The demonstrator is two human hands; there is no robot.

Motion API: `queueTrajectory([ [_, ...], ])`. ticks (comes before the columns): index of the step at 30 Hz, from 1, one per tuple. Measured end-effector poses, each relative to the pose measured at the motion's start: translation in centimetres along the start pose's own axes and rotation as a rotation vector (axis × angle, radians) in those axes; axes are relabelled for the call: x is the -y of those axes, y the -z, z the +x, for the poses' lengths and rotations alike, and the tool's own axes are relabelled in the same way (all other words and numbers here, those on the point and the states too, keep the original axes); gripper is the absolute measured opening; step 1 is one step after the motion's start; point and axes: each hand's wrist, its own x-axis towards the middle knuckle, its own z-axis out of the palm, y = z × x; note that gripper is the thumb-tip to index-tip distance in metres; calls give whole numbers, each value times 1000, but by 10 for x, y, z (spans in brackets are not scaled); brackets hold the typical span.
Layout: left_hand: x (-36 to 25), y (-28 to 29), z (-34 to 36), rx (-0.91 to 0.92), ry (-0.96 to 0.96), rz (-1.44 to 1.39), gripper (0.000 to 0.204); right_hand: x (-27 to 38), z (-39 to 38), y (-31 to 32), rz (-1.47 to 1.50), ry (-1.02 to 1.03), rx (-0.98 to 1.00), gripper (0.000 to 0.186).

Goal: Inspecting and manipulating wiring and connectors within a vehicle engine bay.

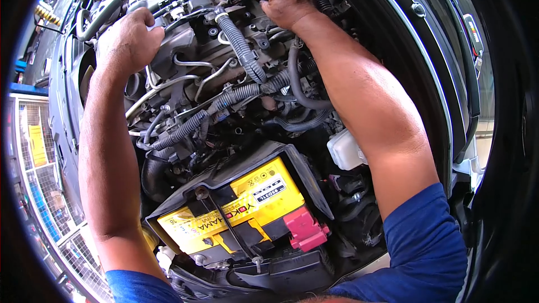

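Both arms are stretched deep into the bay, and the far edge of the engine is reached by both hands, its hoses and wiring spread out between the forearms. On the left, the left hand is set beside a black pipe, its fingers curled in together; whether anything is pinched cannot be told. Over to the right, the right hand is placed at the wiring by the far rail, fingers bent and bunched; their grip, too, cannot be made out. Between the hands a corrugated hose is seen. Nearer, a yellow battery is crossed by a dark clamp bar, and one corner is capped by a red cover.
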Motion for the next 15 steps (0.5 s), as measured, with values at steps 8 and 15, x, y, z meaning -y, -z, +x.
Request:
queueTrajectory([
  [8,-9,5,9,145,68,41,33,3,1,-7,-10,11,-85,17],
  [15,-29,-12,28,-122,-223,-285,25,-2,1,-8,27,89,-102,15],
])
